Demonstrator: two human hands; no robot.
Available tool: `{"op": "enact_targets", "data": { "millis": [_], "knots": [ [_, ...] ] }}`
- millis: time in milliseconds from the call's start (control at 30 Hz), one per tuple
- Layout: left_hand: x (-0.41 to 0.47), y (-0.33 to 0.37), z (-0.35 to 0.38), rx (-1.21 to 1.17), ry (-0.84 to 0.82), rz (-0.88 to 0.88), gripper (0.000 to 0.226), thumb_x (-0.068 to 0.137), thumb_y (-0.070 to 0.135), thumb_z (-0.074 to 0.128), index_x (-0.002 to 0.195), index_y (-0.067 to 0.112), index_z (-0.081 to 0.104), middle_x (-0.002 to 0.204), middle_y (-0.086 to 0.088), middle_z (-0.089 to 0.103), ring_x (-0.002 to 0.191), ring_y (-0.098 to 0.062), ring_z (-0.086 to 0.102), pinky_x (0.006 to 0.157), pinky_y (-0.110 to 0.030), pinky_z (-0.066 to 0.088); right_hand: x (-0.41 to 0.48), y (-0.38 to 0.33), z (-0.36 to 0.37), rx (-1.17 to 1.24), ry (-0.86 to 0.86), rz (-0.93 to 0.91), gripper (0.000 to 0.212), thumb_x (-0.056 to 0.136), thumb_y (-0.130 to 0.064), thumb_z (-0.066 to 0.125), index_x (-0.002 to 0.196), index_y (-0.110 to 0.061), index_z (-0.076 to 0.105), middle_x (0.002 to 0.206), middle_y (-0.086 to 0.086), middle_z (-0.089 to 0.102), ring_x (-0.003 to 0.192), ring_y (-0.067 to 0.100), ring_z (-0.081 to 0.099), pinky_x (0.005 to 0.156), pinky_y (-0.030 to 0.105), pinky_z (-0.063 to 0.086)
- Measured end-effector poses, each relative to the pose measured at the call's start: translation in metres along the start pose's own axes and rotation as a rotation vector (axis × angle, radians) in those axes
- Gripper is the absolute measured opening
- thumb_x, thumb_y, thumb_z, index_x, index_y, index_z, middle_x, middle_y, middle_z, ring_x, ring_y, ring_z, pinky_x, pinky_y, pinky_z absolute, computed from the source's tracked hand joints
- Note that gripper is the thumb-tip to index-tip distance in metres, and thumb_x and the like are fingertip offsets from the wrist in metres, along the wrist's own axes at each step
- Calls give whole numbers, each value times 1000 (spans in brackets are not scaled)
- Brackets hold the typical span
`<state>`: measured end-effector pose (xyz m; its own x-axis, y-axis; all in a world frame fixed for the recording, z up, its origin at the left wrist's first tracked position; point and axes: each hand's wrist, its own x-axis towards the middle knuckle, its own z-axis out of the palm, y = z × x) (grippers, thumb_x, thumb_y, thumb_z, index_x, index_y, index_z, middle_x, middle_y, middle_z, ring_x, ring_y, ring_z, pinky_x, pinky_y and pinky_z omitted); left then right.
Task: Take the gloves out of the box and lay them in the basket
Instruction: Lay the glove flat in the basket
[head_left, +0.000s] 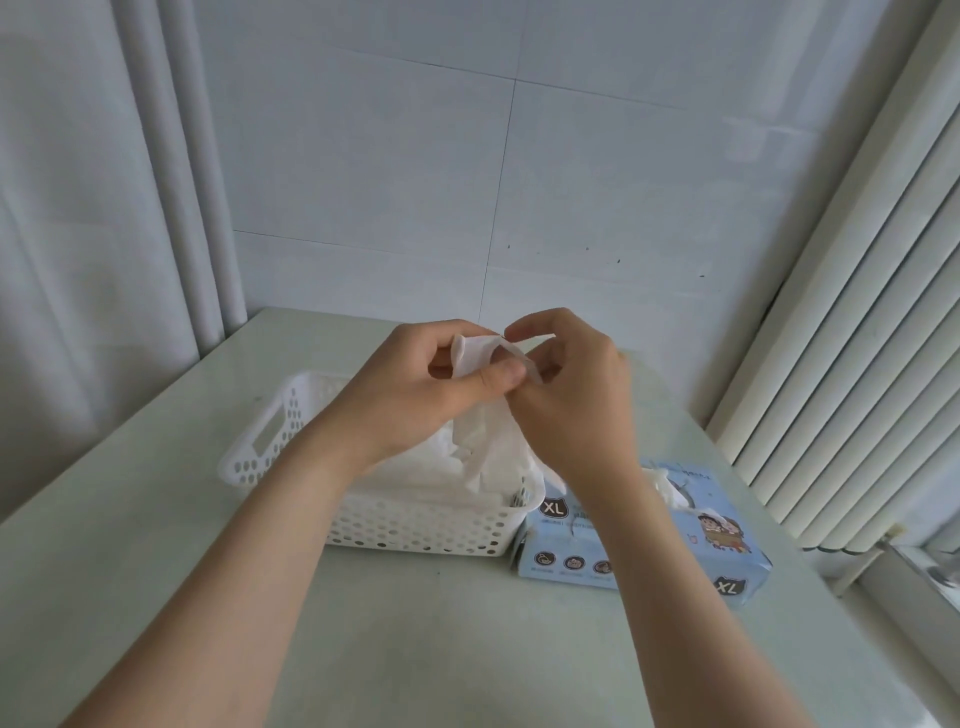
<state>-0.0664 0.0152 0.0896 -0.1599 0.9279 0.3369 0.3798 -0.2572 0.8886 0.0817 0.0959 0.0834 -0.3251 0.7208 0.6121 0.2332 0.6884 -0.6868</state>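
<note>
L hand & R hand pinch glove above basket, box at 4 o'clock; next: lower, release inside.

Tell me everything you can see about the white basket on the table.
The basket is white plastic and rectangular, its walls dotted with round holes, with a slot handle in its left end. It stands upright on the table, close beside the blue box. White gloves lie piled inside, and a held glove hangs over it.
</note>
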Motion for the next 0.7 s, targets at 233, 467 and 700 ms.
{"op": "enact_targets", "data": {
  "millis": [233, 467, 700],
  "knots": [
    [8, -16, -2, 158, 269, 126, 30, 111, 29, 50, 101, 27, 79, 71, -3, 59, 64, -13, 48, 66, -34, 42, 5, 1, -14, -56, -40, 104, 10, 90, -33, 80, 95, -27, 74, 60, -2, 70, 50, 4, 60, 53, 11, 42],
    [12, -17, -2, 251, 472, 147, 37, 111, 27, 46, 94, -4, 58, 67, -6, 39, 61, -12, 35, 58, -32, 32, 9, 10, -34, 23, -226, 315, 27, 85, -11, 63, 58, -5, 58, 54, 3, 39, 52, 18, 30, 47, 24, 25],
    [15, -16, -3, -336, 351, -147, 37, 107, 36, 56, 106, -1, 64, 86, -5, 53, 77, -23, 47, 73, -38, 38, 14, 23, -41, 729, -244, 637, 21, 82, -23, 64, 80, -5, 74, 82, 17, 58, 71, 34, 54, 63, 34, 43]
  ]
}}
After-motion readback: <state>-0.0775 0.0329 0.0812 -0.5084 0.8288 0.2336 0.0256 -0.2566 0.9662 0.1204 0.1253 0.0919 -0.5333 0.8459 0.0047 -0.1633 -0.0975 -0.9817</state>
